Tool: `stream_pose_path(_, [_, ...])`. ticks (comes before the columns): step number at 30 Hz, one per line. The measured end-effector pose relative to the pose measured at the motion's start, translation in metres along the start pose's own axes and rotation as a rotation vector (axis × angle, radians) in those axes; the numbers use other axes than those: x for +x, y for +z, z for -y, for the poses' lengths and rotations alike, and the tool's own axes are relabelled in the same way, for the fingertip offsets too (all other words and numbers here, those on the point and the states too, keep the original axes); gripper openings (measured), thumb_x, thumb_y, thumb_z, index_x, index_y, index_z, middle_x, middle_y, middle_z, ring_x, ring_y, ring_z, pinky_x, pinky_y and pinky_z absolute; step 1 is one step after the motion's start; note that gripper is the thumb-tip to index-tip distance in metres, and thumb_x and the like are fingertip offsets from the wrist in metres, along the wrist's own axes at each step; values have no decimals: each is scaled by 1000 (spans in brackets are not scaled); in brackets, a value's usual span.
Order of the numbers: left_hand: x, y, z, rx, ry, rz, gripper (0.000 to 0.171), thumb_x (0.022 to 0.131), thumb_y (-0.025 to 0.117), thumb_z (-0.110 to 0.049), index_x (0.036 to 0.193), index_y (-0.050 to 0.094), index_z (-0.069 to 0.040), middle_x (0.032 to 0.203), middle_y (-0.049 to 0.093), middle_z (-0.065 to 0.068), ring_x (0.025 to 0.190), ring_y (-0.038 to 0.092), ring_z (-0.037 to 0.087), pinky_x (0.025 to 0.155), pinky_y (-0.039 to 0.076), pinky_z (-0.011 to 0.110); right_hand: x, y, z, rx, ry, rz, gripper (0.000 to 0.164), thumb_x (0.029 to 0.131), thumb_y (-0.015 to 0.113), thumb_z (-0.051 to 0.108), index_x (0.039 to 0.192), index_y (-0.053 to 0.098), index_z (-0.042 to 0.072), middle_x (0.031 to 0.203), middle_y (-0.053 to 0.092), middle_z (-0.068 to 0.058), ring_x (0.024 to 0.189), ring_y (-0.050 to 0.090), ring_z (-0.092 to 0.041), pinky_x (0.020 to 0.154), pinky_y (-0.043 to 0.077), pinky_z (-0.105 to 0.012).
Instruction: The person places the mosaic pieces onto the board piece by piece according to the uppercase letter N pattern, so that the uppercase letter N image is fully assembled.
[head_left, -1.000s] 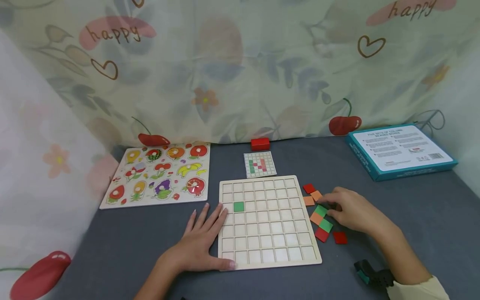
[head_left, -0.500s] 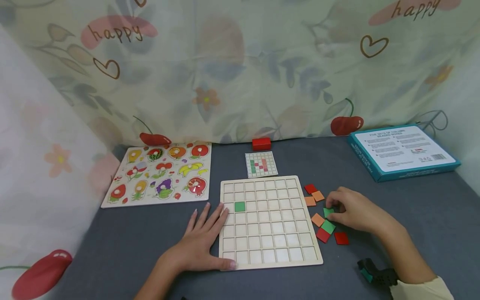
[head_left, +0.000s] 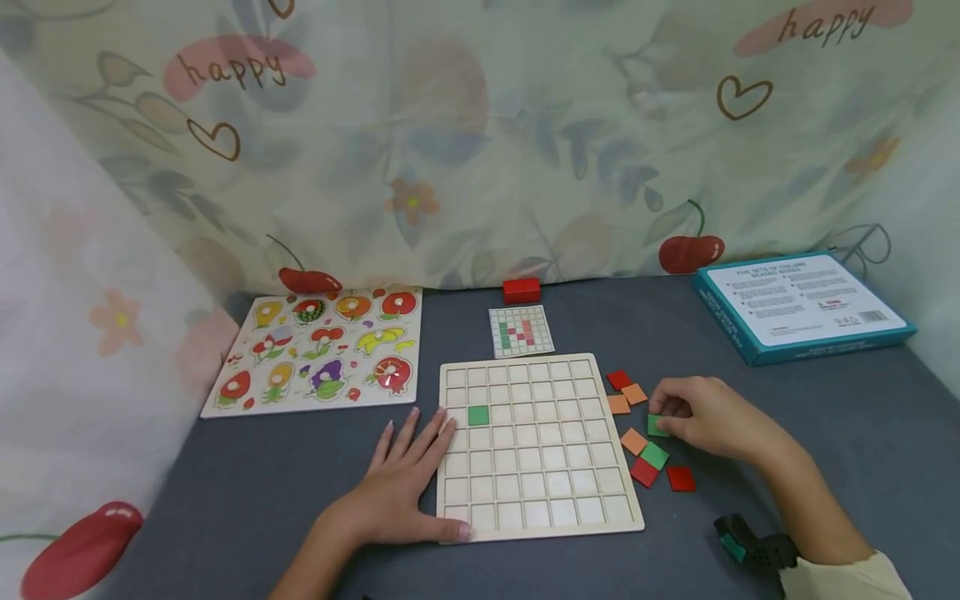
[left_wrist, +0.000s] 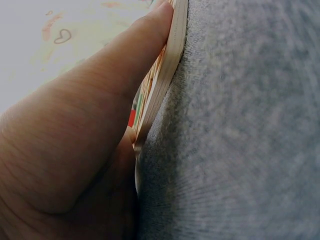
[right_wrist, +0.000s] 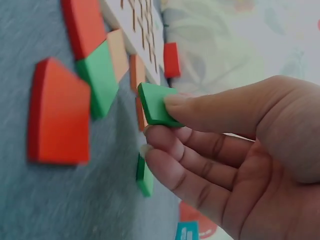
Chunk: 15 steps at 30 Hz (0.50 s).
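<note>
1. While the left hand (head_left: 401,492) lay spread wide, gripping nothing, its fingertips met the left edge of the board (head_left: 527,458) and its thumb rested on the near-left corner.
2. Just right of the board, the right hand (head_left: 708,417) pinched a green tile (right_wrist: 155,104) between thumb and fingers.
3. Near it lay red and orange loose tiles (head_left: 681,478), plus a second green (head_left: 655,455) touching a red one.
4. One green square (head_left: 477,415) sat in the board's second column, third row from the far edge.
5. Beyond the board lay a pattern card (head_left: 521,331), near a red block (head_left: 521,291).
</note>
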<state>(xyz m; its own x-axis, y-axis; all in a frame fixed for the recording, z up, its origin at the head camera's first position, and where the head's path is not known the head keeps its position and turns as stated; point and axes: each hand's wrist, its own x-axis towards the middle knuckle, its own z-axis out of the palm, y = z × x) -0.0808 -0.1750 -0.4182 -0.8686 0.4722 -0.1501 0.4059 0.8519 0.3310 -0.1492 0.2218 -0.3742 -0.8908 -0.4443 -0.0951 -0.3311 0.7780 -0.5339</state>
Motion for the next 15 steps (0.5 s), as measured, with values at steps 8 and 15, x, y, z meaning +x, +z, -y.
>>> stream_pose_path(8, [0, 1, 0, -2, 1, 0, 112, 61, 47, -83, 146, -2, -28, 150, -8, -10, 134, -14, 23, 101, -6, 54, 15, 1, 16, 45, -57, -69, 8, 84, 64, 10, 90, 65, 14, 78, 59, 5, 70, 52, -13, 62, 46, -29])
stream_pose_path(15, [1, 2, 0, -3, -3, 6, 113, 60, 47, -84, 145, -2, -29, 150, -9, -10, 134, -14, 22, 101, -6, 54, 40, 12, 45, 139, -101, -40, 7, 83, 64, 8, 89, 66, 12, 76, 59, 2, 67, 53, -14, 59, 47, -29])
